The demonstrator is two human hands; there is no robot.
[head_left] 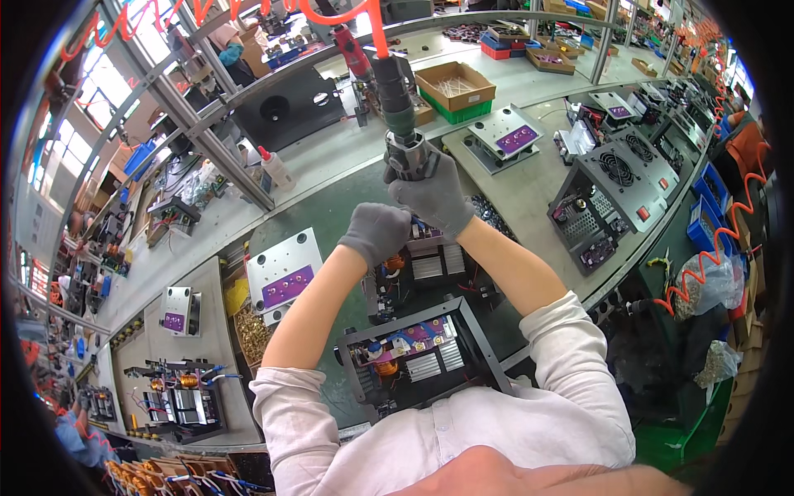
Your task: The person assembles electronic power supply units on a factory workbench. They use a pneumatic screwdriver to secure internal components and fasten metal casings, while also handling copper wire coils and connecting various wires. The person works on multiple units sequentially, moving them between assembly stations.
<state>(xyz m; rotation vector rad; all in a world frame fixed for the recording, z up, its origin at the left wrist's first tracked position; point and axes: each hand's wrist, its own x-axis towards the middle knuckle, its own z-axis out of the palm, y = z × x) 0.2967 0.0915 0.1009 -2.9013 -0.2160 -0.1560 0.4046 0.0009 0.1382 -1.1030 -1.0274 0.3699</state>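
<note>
My right hand [434, 197], in a grey glove, is wrapped round the metal lower end of a pneumatic screwdriver [395, 99] that hangs upright from a red hose. Just left of it and lower, my gloved left hand [376, 234] is closed with its fingers curled; whatever it may hold is hidden. Beneath both hands lies an electronic assembly [426, 264] with white heatsinks and copper coils, partly covered by them. Nearer to me, a second assembly sits in a dark metal frame [488, 355]. A silver plate with a purple board [285, 269] lies left of my left forearm.
Small brass-coloured parts [251, 335] fill a bin at the left. A cardboard box [455, 85] in a green crate and a red-capped bottle [275, 168] stand beyond my hands. At the right is a metal case with fans [616, 186]. Another circuit assembly [178, 397] is at lower left.
</note>
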